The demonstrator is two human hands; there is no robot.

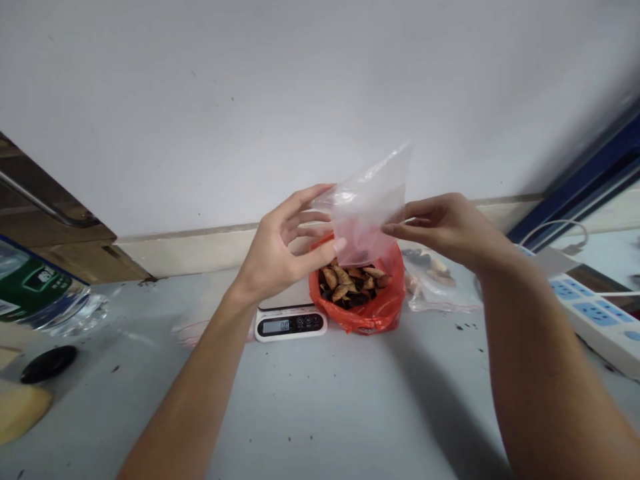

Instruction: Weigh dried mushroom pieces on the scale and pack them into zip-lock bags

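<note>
Above the red bag, my right hand (pixel 440 227) pinches a clear plastic bag (pixel 370 200) by its right side, thumb in front. My left hand (pixel 285 240) is at the clear bag's left edge, its fingers spread and its thumb apart, the tip by the bag's lower corner; the fingertips are partly behind the plastic. Directly below is an open red plastic bag (pixel 370 323) full of dried brown, dark-edged pieces (pixel 345 285). A white digital scale (pixel 291 325), its display reading about 0.0, lies left of the red bag, partly covered by my left hand.
Filled clear bags (pixel 440 280) lie right of the red bag. A white power strip (pixel 595 313) is at the right, and a large water bottle (pixel 45 287) at the left. Near it lie a black oval object (pixel 49 364) and flat plastic bags (pixel 193 330). A wall (pixel 250 100) rises behind.
</note>
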